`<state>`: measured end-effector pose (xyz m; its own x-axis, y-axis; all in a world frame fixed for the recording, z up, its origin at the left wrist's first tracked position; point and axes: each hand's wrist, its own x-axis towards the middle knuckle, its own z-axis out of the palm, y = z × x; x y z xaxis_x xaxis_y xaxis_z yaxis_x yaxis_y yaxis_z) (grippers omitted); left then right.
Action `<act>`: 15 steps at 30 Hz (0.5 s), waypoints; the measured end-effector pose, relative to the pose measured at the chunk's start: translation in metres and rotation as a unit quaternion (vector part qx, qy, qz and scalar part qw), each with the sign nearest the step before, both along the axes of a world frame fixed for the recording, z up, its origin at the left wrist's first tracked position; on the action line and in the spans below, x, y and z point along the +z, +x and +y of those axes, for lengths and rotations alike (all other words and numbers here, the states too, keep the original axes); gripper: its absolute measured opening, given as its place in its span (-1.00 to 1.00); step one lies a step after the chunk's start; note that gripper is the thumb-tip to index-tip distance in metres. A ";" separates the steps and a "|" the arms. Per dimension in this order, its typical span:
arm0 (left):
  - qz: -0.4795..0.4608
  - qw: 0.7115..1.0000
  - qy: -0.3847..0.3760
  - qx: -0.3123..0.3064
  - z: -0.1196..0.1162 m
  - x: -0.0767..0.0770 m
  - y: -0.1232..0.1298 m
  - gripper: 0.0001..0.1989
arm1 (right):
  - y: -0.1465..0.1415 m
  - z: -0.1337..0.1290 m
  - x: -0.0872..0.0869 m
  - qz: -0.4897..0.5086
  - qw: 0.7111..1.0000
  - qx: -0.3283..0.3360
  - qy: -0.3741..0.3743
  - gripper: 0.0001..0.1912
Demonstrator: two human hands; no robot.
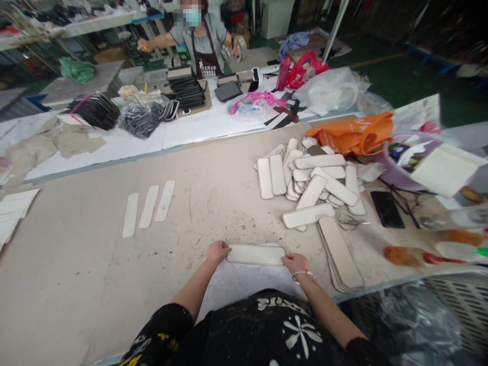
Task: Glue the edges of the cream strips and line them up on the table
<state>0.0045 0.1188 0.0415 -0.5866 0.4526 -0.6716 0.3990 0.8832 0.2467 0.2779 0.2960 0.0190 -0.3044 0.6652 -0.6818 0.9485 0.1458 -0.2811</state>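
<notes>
A long cream-coloured strip with rounded ends and a darker edge (255,254) lies crosswise in front of me. Its left end is pinched by my left hand (218,252), and my right hand (297,263), with a bracelet at the wrist, pinches the right end. Beneath and nearer to me is a white sheet (244,284). Off to the right sits a stack of longer cream strips (341,254). Beyond it is a loose heap of similar strips (312,188). Three thin pale strips (148,206) lie side by side on the left.
Right of the heap are scissors (348,221), a black phone (387,209), a glue-stained bottle (404,255) and a purple basin (400,170). An orange bag (353,133) lies behind the heap. Across the table a masked co-worker (204,38) stands near black stacked pieces (186,91).
</notes>
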 end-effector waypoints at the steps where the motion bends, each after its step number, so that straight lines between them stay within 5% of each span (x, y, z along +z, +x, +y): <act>1: 0.000 1.000 0.000 0.001 0.000 0.000 0.000 -0.89 | 0.000 0.000 0.000 0.000 1.000 0.001 0.000 -0.72; 15: 0.021 0.999 -0.006 -0.024 0.001 0.000 0.002 -0.85 | -0.002 0.000 0.008 0.000 1.000 0.000 0.007 -0.77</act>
